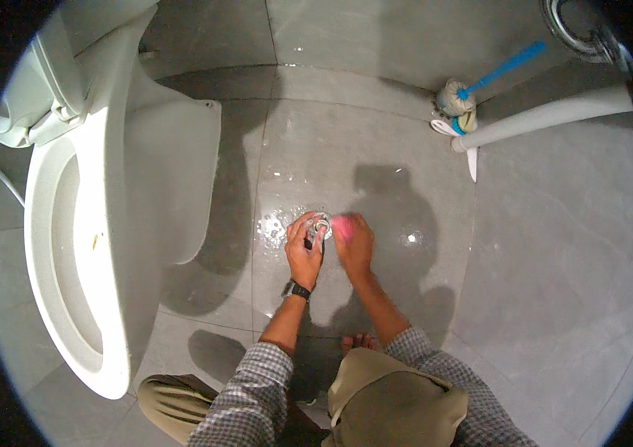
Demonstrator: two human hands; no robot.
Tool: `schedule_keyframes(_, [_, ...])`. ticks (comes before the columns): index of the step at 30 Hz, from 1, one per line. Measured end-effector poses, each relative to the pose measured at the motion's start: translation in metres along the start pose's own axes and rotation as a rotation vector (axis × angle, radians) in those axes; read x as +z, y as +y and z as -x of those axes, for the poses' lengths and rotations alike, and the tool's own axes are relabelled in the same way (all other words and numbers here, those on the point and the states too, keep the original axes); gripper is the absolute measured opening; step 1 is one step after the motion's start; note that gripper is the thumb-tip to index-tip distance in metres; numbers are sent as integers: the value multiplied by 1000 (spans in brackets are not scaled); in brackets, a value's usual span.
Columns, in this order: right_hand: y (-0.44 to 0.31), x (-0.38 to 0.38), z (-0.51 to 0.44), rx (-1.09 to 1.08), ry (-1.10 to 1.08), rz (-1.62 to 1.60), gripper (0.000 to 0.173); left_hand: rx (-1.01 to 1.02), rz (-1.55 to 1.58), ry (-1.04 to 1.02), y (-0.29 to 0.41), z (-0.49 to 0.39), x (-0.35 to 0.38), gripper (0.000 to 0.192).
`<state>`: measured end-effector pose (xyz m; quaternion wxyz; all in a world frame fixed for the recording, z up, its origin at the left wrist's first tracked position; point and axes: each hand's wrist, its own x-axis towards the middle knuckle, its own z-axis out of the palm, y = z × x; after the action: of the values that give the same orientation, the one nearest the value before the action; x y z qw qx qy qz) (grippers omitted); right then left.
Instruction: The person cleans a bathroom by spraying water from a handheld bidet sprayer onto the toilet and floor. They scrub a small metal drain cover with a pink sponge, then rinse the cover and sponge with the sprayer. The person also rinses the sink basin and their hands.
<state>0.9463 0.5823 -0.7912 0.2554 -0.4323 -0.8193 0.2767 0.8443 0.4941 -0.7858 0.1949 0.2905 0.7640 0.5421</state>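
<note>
Low over the wet tiled floor, my left hand (pixel 302 248) grips a small round metal drain fitting (pixel 322 224) with a ring-shaped centre, thumb on the near side and fingers around the left. Whether the fitting is lifted clear of the tiles cannot be told. Just to its right, my right hand (pixel 359 246) is closed around a bright pink object (pixel 342 228), blurred and mostly covered by the fingers; it may be a scrubbing pad. The pink object's left end comes close to the fitting's rim. Water drops and suds (pixel 273 226) lie left of the fitting.
A white toilet (pixel 112 234) stands along the left side. At the far right, a blue-handled brush (pixel 503 71) leans near the wall, beside a white-handled cleaning tool (pixel 472 165) and a slanting white pipe (pixel 545 117). A curved chrome fitting (pixel 570 42) juts in above them.
</note>
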Motion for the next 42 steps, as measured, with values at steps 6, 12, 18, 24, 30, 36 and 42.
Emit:
schedule_keyframes(6, [4, -1, -5, 149, -98, -193, 16, 90, -75, -6, 5, -5, -3, 21])
schedule_keyframes(12, [8, 7, -16, -37, -49, -103, 16, 85, -55, -24, 4, -7, -5, 22])
schedule_keyframes(18, [8, 7, -11, 109, -72, -36, 14, 109, -50, -23, 2, -8, -3, 22])
schedule_keyframes(24, [-4, 1, -5, 112, -79, -2, 15, 134, -68, -22, 2, -7, -4, 22])
schedule_keyframes(30, [-6, 4, -4, 58, 13, -162, 13, 115, -35, -9, 0, -8, -6, 22])
schedule_keyframes(36, [-2, 9, -8, 177, -55, 49, 17, 131, -60, -24, -2, -8, -6, 21])
schedule_keyframes(42, [1, 10, -3, 365, -94, -87, 20, 180, -101, -47, 4, -11, -10, 30])
